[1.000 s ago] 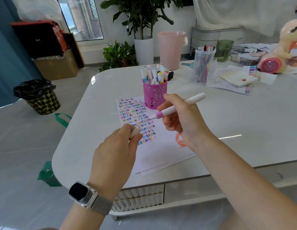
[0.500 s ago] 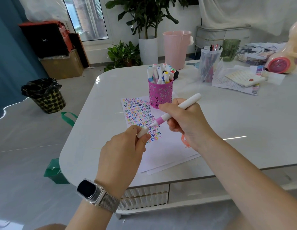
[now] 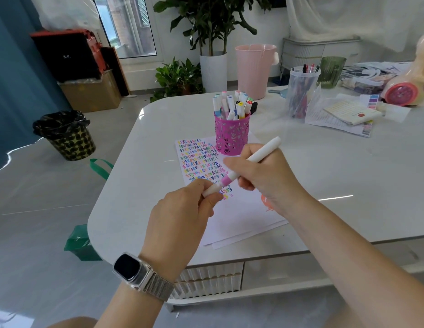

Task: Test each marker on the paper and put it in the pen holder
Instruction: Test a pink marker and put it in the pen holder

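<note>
My right hand [image 3: 265, 178] grips a white marker [image 3: 263, 153] with a pink band, held slanted above the paper [image 3: 239, 209]. My left hand [image 3: 182, 218] pinches the white cap [image 3: 211, 190], which sits on the marker's tip end. The paper lies on the table, its upper left covered in rows of small coloured squiggles. Behind it stands the pink perforated pen holder [image 3: 231, 134], with several markers upright in it.
A clear plastic tub [image 3: 302, 93] of pens, a booklet on loose sheets [image 3: 348, 113] and a pink toy [image 3: 405, 91] occupy the table's far right. On the floor are a pink bin [image 3: 254, 69], potted plants and a black-lined basket [image 3: 66, 136].
My left hand has brought the cap up to the marker's tip and it now sits on it. The camera view shifted slightly closer.
</note>
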### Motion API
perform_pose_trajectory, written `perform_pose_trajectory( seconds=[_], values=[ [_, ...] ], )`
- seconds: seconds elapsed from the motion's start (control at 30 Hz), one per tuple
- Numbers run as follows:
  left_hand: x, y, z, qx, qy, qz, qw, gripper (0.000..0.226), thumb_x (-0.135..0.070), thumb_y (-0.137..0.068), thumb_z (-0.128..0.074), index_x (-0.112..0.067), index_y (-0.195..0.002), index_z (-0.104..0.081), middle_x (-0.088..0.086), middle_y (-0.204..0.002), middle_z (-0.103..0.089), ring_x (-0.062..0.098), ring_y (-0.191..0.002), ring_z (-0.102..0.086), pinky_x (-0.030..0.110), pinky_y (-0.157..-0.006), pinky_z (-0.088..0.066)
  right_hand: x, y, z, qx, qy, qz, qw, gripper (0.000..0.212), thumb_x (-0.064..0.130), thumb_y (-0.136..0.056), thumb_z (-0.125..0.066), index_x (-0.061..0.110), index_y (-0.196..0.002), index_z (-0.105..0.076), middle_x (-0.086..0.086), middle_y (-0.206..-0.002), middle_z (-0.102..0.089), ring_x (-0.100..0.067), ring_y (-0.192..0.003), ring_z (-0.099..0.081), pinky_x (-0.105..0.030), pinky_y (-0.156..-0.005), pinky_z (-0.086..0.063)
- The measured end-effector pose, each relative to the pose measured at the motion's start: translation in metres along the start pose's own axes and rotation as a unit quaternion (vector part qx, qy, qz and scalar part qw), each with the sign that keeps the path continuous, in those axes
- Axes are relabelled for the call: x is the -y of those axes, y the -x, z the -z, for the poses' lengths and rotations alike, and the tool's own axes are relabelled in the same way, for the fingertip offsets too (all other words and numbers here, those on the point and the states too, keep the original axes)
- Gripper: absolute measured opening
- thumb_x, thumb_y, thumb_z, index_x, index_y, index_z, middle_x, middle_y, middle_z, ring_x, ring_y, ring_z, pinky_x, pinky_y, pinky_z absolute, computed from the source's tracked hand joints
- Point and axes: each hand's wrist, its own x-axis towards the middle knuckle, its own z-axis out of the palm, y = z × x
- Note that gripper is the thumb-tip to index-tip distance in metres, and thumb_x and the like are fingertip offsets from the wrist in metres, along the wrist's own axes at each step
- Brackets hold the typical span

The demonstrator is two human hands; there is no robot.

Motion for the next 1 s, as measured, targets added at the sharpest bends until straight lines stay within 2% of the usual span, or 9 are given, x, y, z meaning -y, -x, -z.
perform_pose_trajectory(
  seconds=[0.1, 0.17, 0.23, 0.43, 0.53, 0.73, 0.87, 0.93, 1.0],
  values=[
    [0.000, 0.000, -0.002, 0.020, 0.088, -0.002, 0.996, 0.015, -0.037, -0.091, -0.052, -0.031, -0.079, -0.057, -0.010, -0.062, -0.062, 0.007, -0.048, -0.049, 0.026, -0.054, -0.047, -0.003, 0.000, -0.003, 0.050, -0.003, 0.006, 0.999, 0.041, 0.006, -0.080, -0.073, 0.015, -0.051, -0.045, -0.001, -0.043, -0.044, -0.012, -0.038, -0.039, -0.019, -0.041, -0.034],
    [-0.002, 0.000, -0.001, 0.007, 0.154, 0.009, 0.988, 0.018, -0.033, -0.093, -0.049, -0.028, -0.078, -0.056, -0.004, -0.060, -0.058, 0.005, -0.044, -0.047, 0.017, -0.049, -0.042, -0.003, 0.000, -0.005, 0.060, -0.030, 0.016, 0.998, 0.042, 0.007, -0.080, -0.073, 0.018, -0.050, -0.045, -0.001, -0.044, -0.044, -0.014, -0.041, -0.038, -0.020, -0.042, -0.035],
    [-0.005, -0.001, -0.001, -0.005, 0.172, 0.011, 0.985, 0.021, -0.031, -0.095, -0.045, -0.023, -0.078, -0.055, 0.000, -0.053, -0.051, 0.005, -0.043, -0.044, 0.013, -0.047, -0.037, -0.006, 0.001, -0.008, 0.053, -0.063, 0.026, 0.996, 0.043, 0.007, -0.081, -0.072, 0.019, -0.050, -0.045, 0.000, -0.043, -0.045, -0.015, -0.042, -0.039, -0.021, -0.043, -0.036],
    [-0.003, -0.003, -0.001, -0.015, 0.113, -0.023, 0.993, 0.026, -0.029, -0.096, -0.043, -0.023, -0.072, -0.051, -0.004, -0.047, -0.050, 0.007, -0.045, -0.046, 0.017, -0.046, -0.034, -0.015, 0.001, -0.016, 0.029, -0.081, 0.026, 0.996, 0.043, 0.006, -0.081, -0.072, 0.019, -0.050, -0.045, -0.003, -0.047, -0.046, -0.015, -0.043, -0.040, -0.025, -0.047, -0.038],
    [0.001, -0.001, 0.000, -0.030, 0.087, -0.046, 0.995, 0.028, -0.039, -0.092, -0.040, -0.022, -0.073, -0.052, -0.009, -0.053, -0.050, 0.009, -0.047, -0.045, 0.023, -0.049, -0.037, -0.020, 0.003, -0.017, 0.036, -0.088, 0.018, 0.995, 0.046, 0.006, -0.081, -0.071, 0.023, -0.047, -0.046, -0.001, -0.045, -0.049, -0.016, -0.043, -0.040, -0.025, -0.048, -0.037],
    [0.003, 0.004, 0.005, -0.021, 0.062, -0.067, 0.996, 0.025, -0.037, -0.093, -0.041, -0.022, -0.076, -0.053, -0.010, -0.058, -0.053, 0.008, -0.050, -0.049, 0.023, -0.049, -0.039, -0.022, 0.009, -0.021, 0.036, -0.100, 0.006, 0.994, 0.047, 0.003, -0.082, -0.070, 0.023, -0.046, -0.046, -0.003, -0.046, -0.048, -0.016, -0.042, -0.039, -0.025, -0.047, -0.037],
    [-0.003, 0.004, 0.008, -0.038, 0.075, -0.052, 0.995, 0.028, -0.040, -0.092, -0.041, -0.023, -0.074, -0.053, -0.012, -0.053, -0.051, 0.009, -0.048, -0.050, 0.030, -0.052, -0.044, -0.016, 0.009, -0.022, 0.023, -0.098, 0.000, 0.995, 0.049, 0.006, -0.083, -0.069, 0.023, -0.042, -0.047, -0.009, -0.050, -0.048, -0.014, -0.041, -0.039, -0.023, -0.046, -0.036],
    [-0.006, 0.002, 0.010, -0.043, 0.075, -0.036, 0.996, 0.021, -0.036, -0.094, -0.046, -0.027, -0.081, -0.059, -0.013, -0.059, -0.057, 0.008, -0.052, -0.055, 0.034, -0.057, -0.048, -0.015, 0.008, -0.024, 0.017, -0.117, -0.029, 0.992, 0.049, 0.009, -0.083, -0.069, 0.022, -0.042, -0.047, -0.010, -0.052, -0.046, -0.013, -0.041, -0.038, -0.022, -0.046, -0.035],
    [-0.006, -0.001, 0.015, -0.055, 0.080, -0.017, 0.995, 0.017, -0.033, -0.093, -0.048, -0.037, -0.090, -0.064, -0.014, -0.069, -0.063, 0.008, -0.054, -0.059, 0.034, -0.060, -0.051, -0.014, 0.007, -0.028, 0.024, -0.141, -0.070, 0.987, 0.040, 0.016, -0.080, -0.072, 0.022, -0.045, -0.053, -0.003, -0.050, -0.045, -0.011, -0.042, -0.038, -0.022, -0.047, -0.036]
  ],
)
